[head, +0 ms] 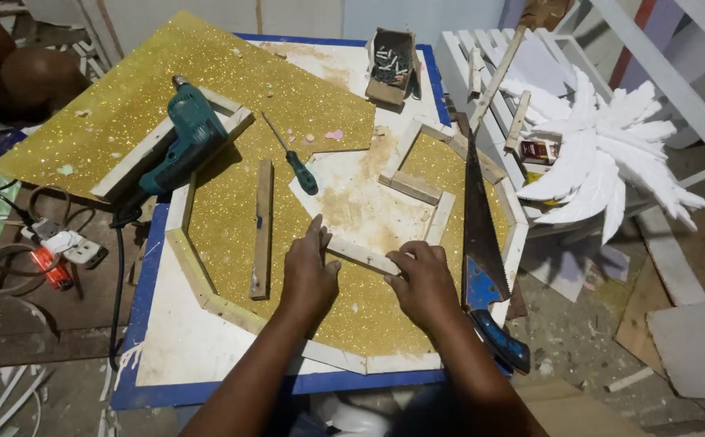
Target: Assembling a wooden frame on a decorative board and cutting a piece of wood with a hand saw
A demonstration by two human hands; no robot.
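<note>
My left hand point(310, 277) and my right hand point(426, 283) both press on a short wooden strip point(362, 254) lying on gold glitter sheet point(231, 218) over a white board with blue edge point(207, 388). The strip is part of a frame of wooden strips point(207, 291) laid around the glitter. A loose wooden slat point(262, 229) lies to the left of my left hand. A handsaw point(479, 243) with a blue handle lies just right of my right hand.
A teal power drill point(186, 142) rests at the upper left, its cable running off the board. A green-handled screwdriver point(294, 162) lies in the middle. A small box of screws point(391, 65) sits at the back. White foam wings point(611, 162) lie on the right; a power strip point(69, 247) on the left.
</note>
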